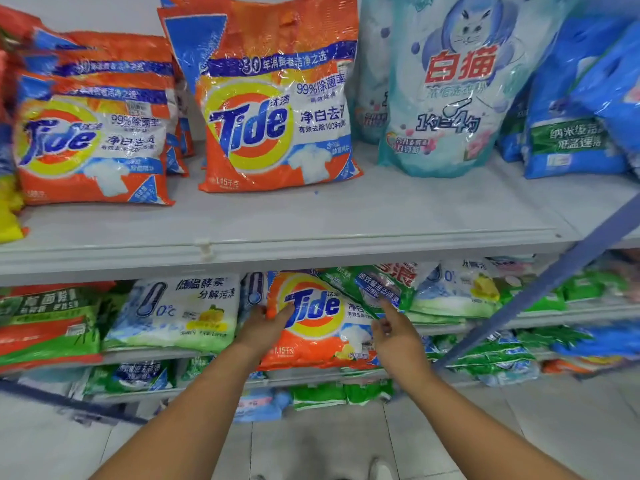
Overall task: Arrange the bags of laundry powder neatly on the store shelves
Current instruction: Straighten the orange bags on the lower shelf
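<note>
An orange Tide bag [311, 341] lies tilted on the lower shelf, between white-and-green bags. My left hand [263, 329] rests on its left edge, with the thumb on the printed front and the fingers at the side. My right hand [391, 332] hovers over the bag's right part, index finger pointing at a green bag [374, 289] that overlaps the Tide bag's upper right corner. On the upper shelf [311, 244] stand two orange Tide bags [277, 109], [93, 140].
A pale blue cat-print bag [450, 84] and blue bags [571, 116] stand on the upper shelf at right. A white-green bag [173, 313] and green-orange bags [48, 323] lie left of my hands. A blue diagonal shelf brace [540, 292] crosses at right. More bags fill the bottom shelf.
</note>
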Motion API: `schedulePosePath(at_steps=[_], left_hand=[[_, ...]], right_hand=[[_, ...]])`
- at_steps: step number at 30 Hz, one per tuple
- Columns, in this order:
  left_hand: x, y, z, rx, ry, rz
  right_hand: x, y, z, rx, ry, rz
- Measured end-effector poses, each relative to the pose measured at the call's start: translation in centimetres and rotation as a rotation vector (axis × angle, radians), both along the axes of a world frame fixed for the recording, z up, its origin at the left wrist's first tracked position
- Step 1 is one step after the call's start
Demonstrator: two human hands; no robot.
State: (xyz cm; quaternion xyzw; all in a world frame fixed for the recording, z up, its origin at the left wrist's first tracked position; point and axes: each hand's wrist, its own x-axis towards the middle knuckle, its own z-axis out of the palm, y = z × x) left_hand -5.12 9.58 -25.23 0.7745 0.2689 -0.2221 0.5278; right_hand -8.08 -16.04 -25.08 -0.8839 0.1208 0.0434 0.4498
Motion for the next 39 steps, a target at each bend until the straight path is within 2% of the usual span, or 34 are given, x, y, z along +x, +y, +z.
schedulePosePath(at_steps=[3,5,8,12,14,16,17,19,21,25,32,36,39], left_hand=[[1.1,1.4,-5.2,-0.099,0.021,0.090],[0.1,1.0,-3.6,-0.174,0.045,0.127],[-1.7,-0.6,2.0,-0.300,0.053,0.199],[-2.3,-0.8,3.9,-0.363,0.024,0.333],[-2.5,-0.4,4.0,-0.403,0.019,0.362],[-2.8,0.1,4.0,-0.433,0.023,0.373],[-3.2,0.4,4.0,-0.434,0.030,0.366],[-4.1,1.2,3.8,-0.441,0.040,0.358],[-4.9,2.0,3.5,-0.458,0.057,0.363],[-5.6,2.6,3.8,-0.439,0.018,0.355],[-4.6,4.2,5.5,-0.468,-0.129,0.423],[-4.7,5.4,6.4,-0.442,-0.172,0.489],[-5.1,6.4,7.2,-0.449,-0.140,0.506]], right_hand=[[0.6,-0.3,0.3,0.016,0.031,0.015],[0.9,-0.8,0.3,0.033,0.026,0.043],[1.5,-1.2,1.1,0.043,0.024,0.108],[3.1,-0.8,2.4,0.000,0.087,0.189],[3.0,0.1,2.3,-0.039,0.133,0.112],[2.5,0.8,1.6,-0.004,0.295,0.016],[2.5,1.0,1.2,0.067,0.412,-0.021],[2.8,1.2,0.5,0.333,0.610,-0.077],[3.2,1.4,0.7,0.584,0.712,-0.091],[4.0,2.6,1.7,0.719,0.714,-0.062],[7.4,5.8,4.7,0.726,0.534,0.059],[7.7,7.6,5.8,0.734,0.630,0.219],[6.7,9.2,7.4,0.661,0.727,0.223]])
